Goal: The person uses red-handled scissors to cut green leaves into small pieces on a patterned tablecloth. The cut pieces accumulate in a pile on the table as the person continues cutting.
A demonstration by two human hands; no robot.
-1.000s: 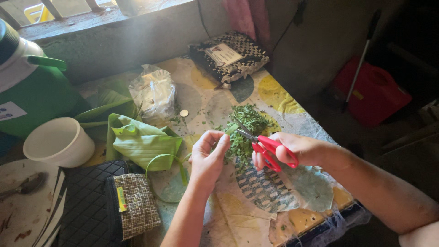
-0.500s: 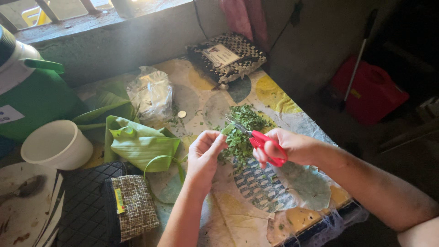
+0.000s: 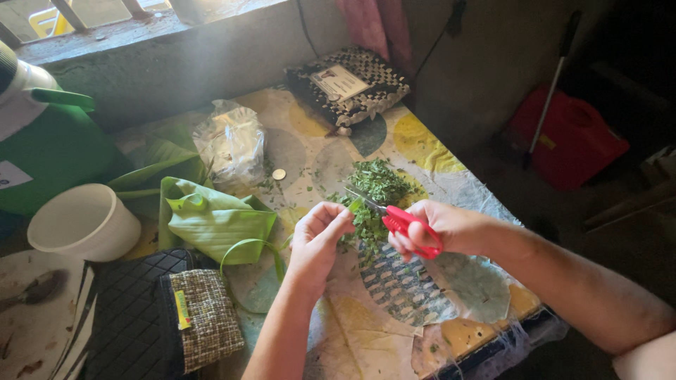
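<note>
The right hand is gripping a pair of red-handled scissors, its fingers curled through and around the handles, with the blades pointing toward the left hand and meeting a small strip of green leaf that the left fingertips are pinching closed between thumb and forefinger. Whether the blades are parted or closed on the strip is hard to tell, since they are thin and partly lost against the greenery. The strip is sitting just over the near edge of the pile of cut greens, which is lying on the patterned table cover beside and beyond the scissors. That pile (already a fair heap of fine snippings, with loose flecks scattered around it) is suggesting that much of the cutting is done. What is left seems to be lying to the left of the pile: folded green leaves are resting whole and uncut, with a curling leaf rib trailing from them toward the person. Farther left of the pile a white bowl is standing, and a clear plastic bag is sitting up and to the left of it, near the wall. A coin is lying between the bag and the pile.
</note>
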